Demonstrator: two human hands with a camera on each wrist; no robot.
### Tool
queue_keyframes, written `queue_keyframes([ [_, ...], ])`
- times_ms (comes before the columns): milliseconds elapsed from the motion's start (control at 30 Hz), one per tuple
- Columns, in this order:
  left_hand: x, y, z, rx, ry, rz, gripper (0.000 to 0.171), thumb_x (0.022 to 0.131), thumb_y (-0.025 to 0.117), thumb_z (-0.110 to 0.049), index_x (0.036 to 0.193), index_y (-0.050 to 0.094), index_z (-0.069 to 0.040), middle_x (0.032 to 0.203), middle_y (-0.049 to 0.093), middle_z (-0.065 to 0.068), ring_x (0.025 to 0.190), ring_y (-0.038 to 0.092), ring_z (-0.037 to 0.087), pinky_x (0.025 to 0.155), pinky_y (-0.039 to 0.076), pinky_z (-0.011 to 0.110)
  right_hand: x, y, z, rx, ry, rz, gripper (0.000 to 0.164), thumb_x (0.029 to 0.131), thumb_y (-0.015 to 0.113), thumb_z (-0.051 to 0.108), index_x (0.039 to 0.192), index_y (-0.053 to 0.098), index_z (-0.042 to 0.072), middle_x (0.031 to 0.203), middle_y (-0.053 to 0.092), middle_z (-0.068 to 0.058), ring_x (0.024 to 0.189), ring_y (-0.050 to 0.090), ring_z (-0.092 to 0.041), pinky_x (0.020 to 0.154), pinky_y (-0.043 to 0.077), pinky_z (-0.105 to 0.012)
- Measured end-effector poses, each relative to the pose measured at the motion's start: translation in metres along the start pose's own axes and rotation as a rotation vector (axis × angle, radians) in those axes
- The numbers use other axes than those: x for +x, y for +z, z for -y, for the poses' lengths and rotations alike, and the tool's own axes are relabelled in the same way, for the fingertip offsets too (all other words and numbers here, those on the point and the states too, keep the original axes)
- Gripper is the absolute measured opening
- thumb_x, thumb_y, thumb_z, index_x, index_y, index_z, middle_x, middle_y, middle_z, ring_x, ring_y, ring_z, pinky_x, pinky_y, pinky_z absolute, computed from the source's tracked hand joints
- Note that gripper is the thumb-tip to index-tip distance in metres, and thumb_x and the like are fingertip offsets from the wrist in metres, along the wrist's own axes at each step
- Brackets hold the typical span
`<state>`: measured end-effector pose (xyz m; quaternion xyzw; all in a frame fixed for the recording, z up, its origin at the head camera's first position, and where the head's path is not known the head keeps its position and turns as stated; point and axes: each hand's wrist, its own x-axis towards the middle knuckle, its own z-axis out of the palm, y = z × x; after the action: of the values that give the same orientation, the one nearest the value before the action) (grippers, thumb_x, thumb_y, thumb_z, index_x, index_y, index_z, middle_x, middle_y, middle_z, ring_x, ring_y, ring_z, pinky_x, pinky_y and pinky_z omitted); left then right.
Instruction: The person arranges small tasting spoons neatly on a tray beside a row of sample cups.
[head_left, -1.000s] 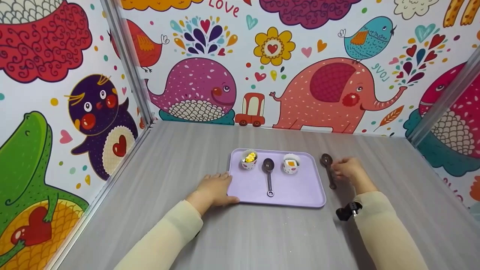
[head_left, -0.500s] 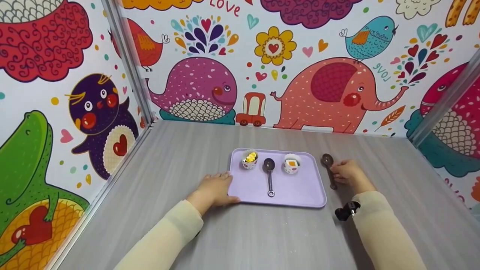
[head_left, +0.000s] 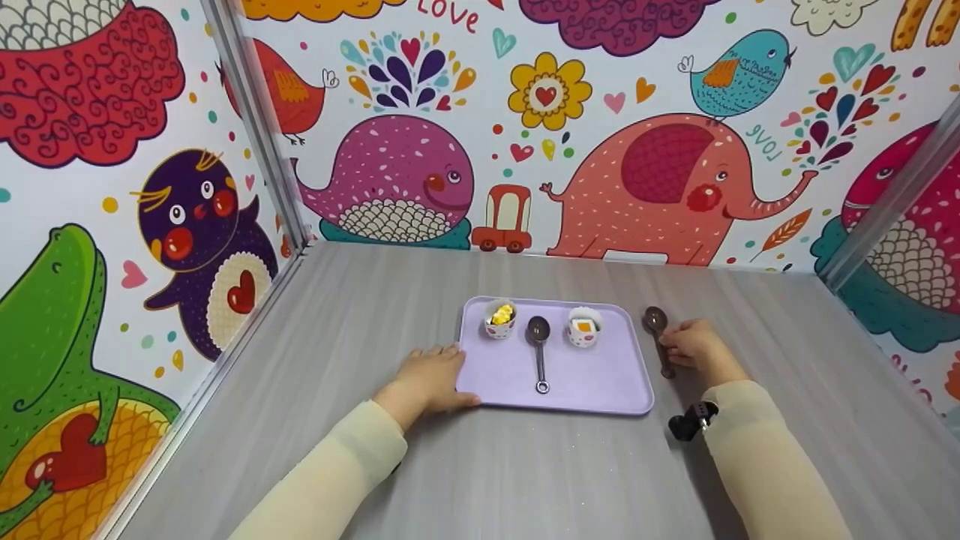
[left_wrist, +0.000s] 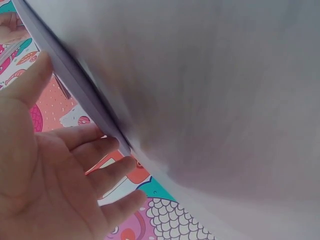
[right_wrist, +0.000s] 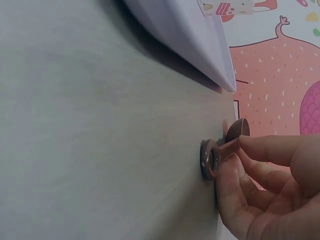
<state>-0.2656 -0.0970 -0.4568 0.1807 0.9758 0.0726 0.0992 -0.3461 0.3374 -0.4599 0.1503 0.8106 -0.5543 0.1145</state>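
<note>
Left of the left fingers: side panel, printed with a purple bird-like figure and a green animal. Pale sleeve runs back from the left hand toward the viewer. Left fingers spread wide, extended rather than curled, touching the lilac tray; thumb at its near rim, the other fingers along its left side.

Tray lies flat on the grey worktop, reaching from the left fingers toward the right ones. Just beyond the left fingertips, toward the tray's far left corner: a patterned paper cup, upright, with yellow pieces inside. Right of that cup, between the two hands: a dark spoon, bowl away from the viewer, ringed handle end toward the viewer. Farther right, nearer the right fingers but well clear of them: a second paper cup, upright, holding something white and orange.

Off the tray, just left of the right hand: a brown spoon. Right fingers narrow, thumb and forefinger pinching its handle; bowl lies beyond the fingers, ring end on the near side. Whether the spoon touches the worktop all along, cannot tell. Behind the right fingers, at the wrist: a small black device and a second pale sleeve.
</note>
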Motion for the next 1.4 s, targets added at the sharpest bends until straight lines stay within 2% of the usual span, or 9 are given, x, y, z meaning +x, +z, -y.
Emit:
queue_keyframes([
  [400, 0.000, 0.001, 0.000, -0.001, -0.007, 0.000, 0.087, 0.088, 0.066, -0.058, 0.150, 0.043, -0.001, 0.155, 0.042, 0.015, 0.142, 0.039, 0.035, 0.116, 0.027, 0.055, 0.001, 0.006, 0.002, -0.068, -0.034, -0.041, 0.008, 0.092, 0.061, -0.006, 0.088, 0.055, -0.001, 0.065, 0.051, 0.002, 0.058, 0.052, -0.009, 0.055, 0.053, -0.021],
  [700, 0.001, 0.000, -0.001, -0.002, -0.007, 0.011, 0.088, 0.088, 0.066, -0.058, 0.150, 0.043, -0.001, 0.156, 0.041, 0.014, 0.143, 0.038, 0.035, 0.117, 0.027, 0.054, -0.001, 0.006, 0.000, -0.107, -0.027, -0.023, 0.008, 0.093, 0.061, -0.005, 0.089, 0.056, -0.001, 0.069, 0.052, 0.001, 0.061, 0.052, -0.011, 0.058, 0.054, -0.023],
  [967, 0.001, 0.000, -0.001, 0.007, -0.001, 0.007, 0.088, 0.088, 0.067, -0.059, 0.150, 0.043, 0.000, 0.156, 0.042, 0.015, 0.143, 0.038, 0.036, 0.116, 0.028, 0.054, -0.004, 0.003, -0.003, -0.052, -0.028, 0.020, 0.015, 0.093, 0.061, -0.007, 0.081, 0.057, 0.003, 0.067, 0.051, 0.002, 0.058, 0.053, -0.009, 0.057, 0.054, -0.022],
  [1400, 0.000, -0.001, -0.002, 0.003, -0.003, 0.002, 0.088, 0.089, 0.066, -0.058, 0.150, 0.042, 0.000, 0.155, 0.042, 0.015, 0.142, 0.039, 0.036, 0.116, 0.028, 0.054, -0.008, 0.000, -0.006, -0.015, -0.027, 0.058, 0.011, 0.093, 0.061, -0.006, 0.086, 0.058, 0.002, 0.067, 0.053, 0.003, 0.059, 0.054, -0.007, 0.058, 0.054, -0.021],
])
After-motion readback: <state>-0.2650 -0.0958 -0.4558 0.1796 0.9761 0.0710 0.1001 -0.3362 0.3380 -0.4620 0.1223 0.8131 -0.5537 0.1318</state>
